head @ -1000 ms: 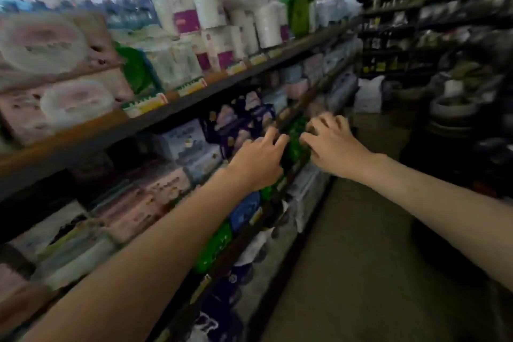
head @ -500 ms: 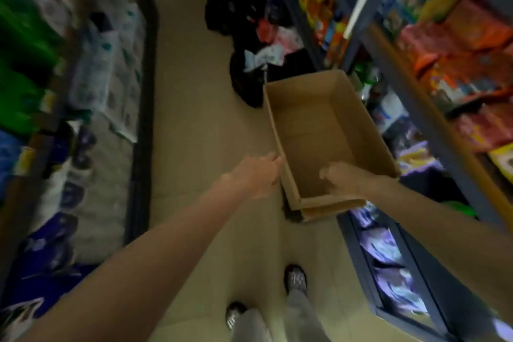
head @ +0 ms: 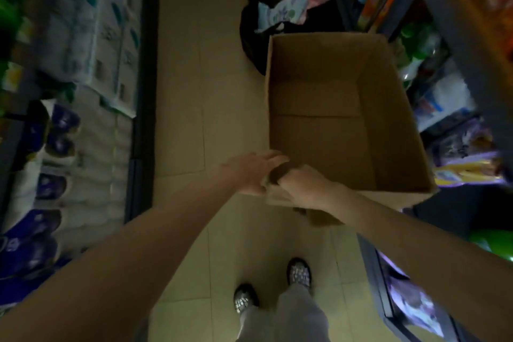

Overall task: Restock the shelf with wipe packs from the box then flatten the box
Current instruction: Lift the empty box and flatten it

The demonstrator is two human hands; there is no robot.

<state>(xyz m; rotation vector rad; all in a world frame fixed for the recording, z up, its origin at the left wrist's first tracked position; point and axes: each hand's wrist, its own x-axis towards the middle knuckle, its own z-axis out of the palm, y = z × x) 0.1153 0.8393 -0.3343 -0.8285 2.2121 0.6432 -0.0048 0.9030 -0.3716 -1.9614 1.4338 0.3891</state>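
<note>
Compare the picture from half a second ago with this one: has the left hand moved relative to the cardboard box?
Yes. The left hand has closed in rightward onto the near left corner of the cardboard box, meeting the right hand there.

Tiled floor (head: 180, 69), grey shoes (head: 299, 272)

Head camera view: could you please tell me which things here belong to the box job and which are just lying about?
Job:
- empty brown cardboard box
- left hand at its near corner
- right hand gripping its near edge

Lying about:
- black bag of clothes
- white paper rolls on the shelves
</note>
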